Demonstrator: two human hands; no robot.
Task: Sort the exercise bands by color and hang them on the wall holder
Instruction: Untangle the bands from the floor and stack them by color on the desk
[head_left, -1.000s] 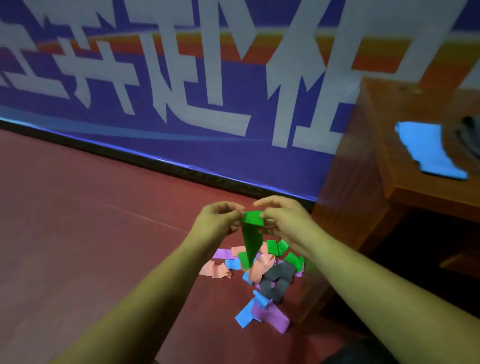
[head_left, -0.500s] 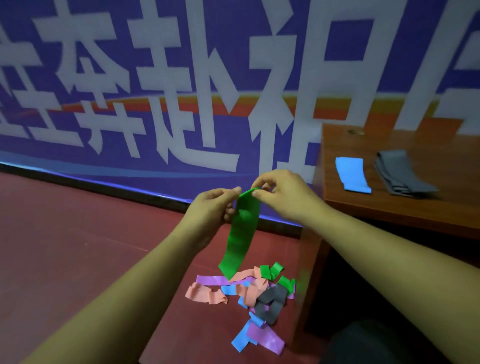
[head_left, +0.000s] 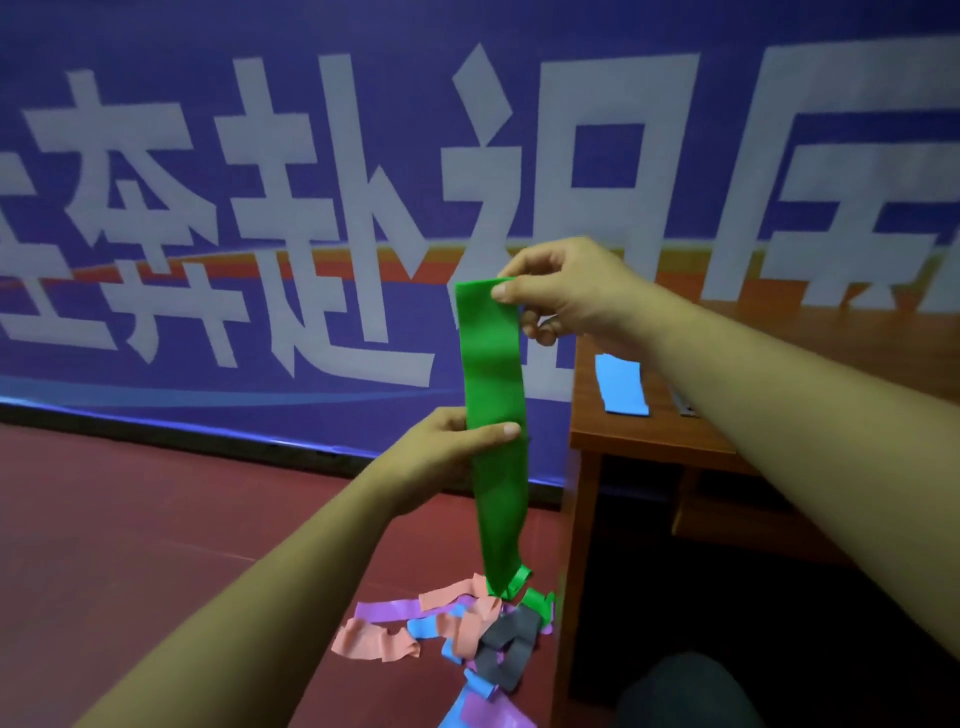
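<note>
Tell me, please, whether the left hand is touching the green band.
Touching: in the head view, the left hand pinches the green band at mid-length, its thumb lying across the front.

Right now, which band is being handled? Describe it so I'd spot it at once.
In front of the blue banner, left of the wooden table, hangs the green band. The right hand pinches its top, the left hand its middle; it alone hangs straight, while the pile below lies crumpled.
</note>
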